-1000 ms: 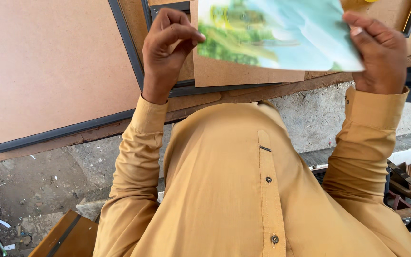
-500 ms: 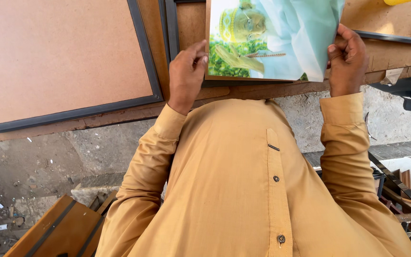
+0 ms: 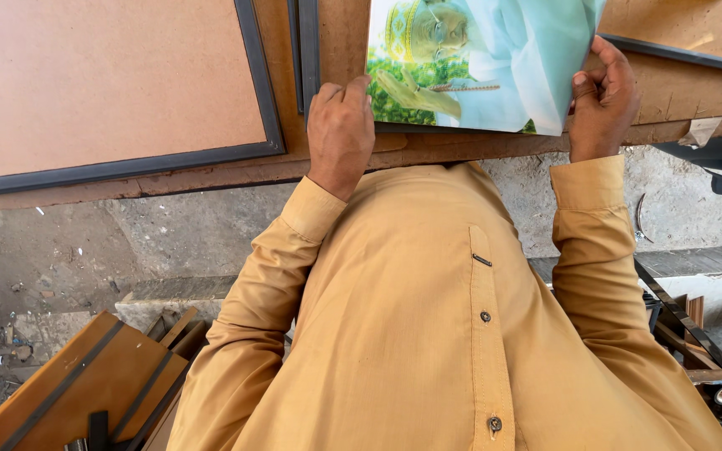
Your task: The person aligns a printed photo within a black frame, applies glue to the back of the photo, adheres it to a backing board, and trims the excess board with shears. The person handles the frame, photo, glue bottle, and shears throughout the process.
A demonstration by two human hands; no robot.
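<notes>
Left hand [image 3: 340, 134] curled knuckles-up, fingers closed on the left edge of a glossy printed picture [image 3: 478, 63]. Right hand [image 3: 602, 100] clamped on the opposite edge, thumb on the printed face, fingers tucked behind. Picture held between the two, just above a wooden workbench [image 3: 336, 50], near its front edge, top part cut off by the frame; green foliage and pale blue-white cloth on the print. Mustard-yellow shirt [image 3: 428, 317] with buttoned front filling the lower middle, sleeves running up to both wrists. Left of the left hand, flat on the bench, a large backing board [image 3: 102, 83] in a dark frame, brown fibreboard side up, well apart from the picture. Past the right hand, part of another dark-framed board [image 3: 687, 38], partly hidden. Below the bench edge, a rough concrete wall and dusty ground [image 3: 52, 250] with small scraps. Lower left, stacked wooden panels [image 3: 85, 384] with dark strips; lower right, a heap of frame offcuts [image 3: 695, 334].
</notes>
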